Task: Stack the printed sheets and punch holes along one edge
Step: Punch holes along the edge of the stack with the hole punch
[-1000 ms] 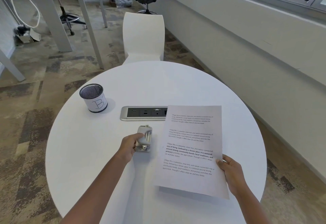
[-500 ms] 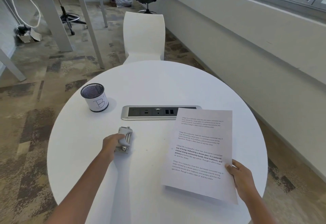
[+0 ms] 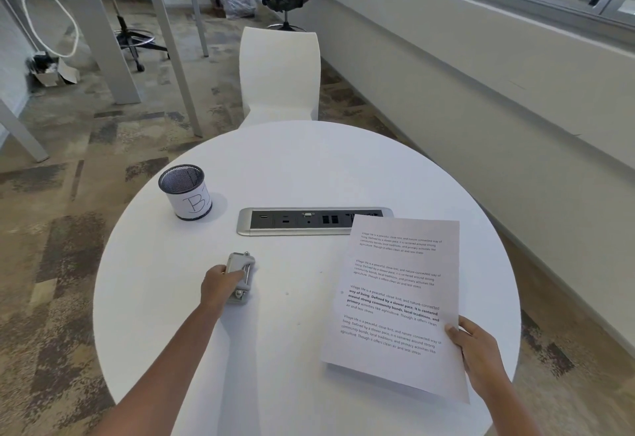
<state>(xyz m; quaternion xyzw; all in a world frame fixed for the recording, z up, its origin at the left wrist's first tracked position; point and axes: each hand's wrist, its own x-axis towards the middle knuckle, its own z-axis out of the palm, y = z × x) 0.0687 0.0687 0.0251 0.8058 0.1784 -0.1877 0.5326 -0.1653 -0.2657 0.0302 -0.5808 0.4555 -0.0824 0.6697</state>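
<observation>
A stack of printed sheets [image 3: 395,301] with paragraphs of black text lies on the right side of the round white table [image 3: 302,167], its near edge lifted slightly. My right hand [image 3: 476,349] grips the stack at its lower right corner. A small grey metal hole punch [image 3: 240,276] rests on the table left of centre. My left hand [image 3: 218,282] is closed around the punch's left side. The punch and the sheets are well apart.
A mesh pen cup [image 3: 186,191] labelled B stands at the table's back left. A recessed power and data socket strip [image 3: 309,221] runs across the middle. A white chair [image 3: 280,75] faces the far edge, and a wall runs along the right.
My left hand has slid the hole punch to the left, away from the sheets. My right hand has shifted the stack to the right, uncovering most of the socket strip.
</observation>
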